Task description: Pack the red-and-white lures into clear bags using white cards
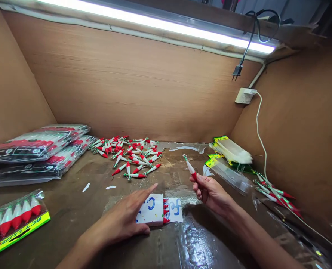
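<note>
Red/white lure, green-spiked end up, pinched in R hand, off tabletop. L hand spread wide at white box; red tips line box edge facing R hand. Tabletop stretches past both hands to loose lures, then back panel; clear packs near R hand, far side.

We can pass between the lure pile and the clear sleeves; the held lure partly obstructs.
</note>
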`<action>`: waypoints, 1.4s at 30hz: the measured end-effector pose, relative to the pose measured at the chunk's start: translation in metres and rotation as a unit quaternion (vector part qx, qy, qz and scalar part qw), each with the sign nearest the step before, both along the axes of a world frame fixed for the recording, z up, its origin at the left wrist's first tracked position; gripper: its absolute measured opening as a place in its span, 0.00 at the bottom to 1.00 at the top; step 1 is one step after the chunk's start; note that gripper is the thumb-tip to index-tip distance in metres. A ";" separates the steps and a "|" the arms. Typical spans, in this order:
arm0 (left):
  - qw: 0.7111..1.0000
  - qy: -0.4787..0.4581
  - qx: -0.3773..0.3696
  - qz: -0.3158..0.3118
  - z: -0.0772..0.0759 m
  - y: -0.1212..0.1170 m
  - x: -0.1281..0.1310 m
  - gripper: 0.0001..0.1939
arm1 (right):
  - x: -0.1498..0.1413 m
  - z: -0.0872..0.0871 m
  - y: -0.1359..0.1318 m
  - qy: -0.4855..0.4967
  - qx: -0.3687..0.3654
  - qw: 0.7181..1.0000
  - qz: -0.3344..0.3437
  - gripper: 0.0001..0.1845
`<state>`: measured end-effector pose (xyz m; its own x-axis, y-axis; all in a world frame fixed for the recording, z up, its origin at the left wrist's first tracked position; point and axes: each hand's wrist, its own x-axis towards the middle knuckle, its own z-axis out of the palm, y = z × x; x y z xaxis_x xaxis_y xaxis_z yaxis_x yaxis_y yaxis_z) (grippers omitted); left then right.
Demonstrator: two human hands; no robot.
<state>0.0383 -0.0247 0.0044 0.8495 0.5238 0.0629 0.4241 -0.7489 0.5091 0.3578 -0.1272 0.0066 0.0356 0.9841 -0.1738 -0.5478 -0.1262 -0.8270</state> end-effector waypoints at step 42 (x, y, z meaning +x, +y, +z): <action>0.999 -0.008 0.037 -0.005 0.011 -0.005 0.007 0.55 | 0.004 -0.006 -0.002 -0.581 0.096 0.808 -0.016 0.12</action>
<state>0.0452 -0.0299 0.0158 0.8535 0.5081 0.1156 0.4080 -0.7896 0.4584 0.3616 -0.1296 0.0004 0.0908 0.9844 0.1505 0.6129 0.0639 -0.7876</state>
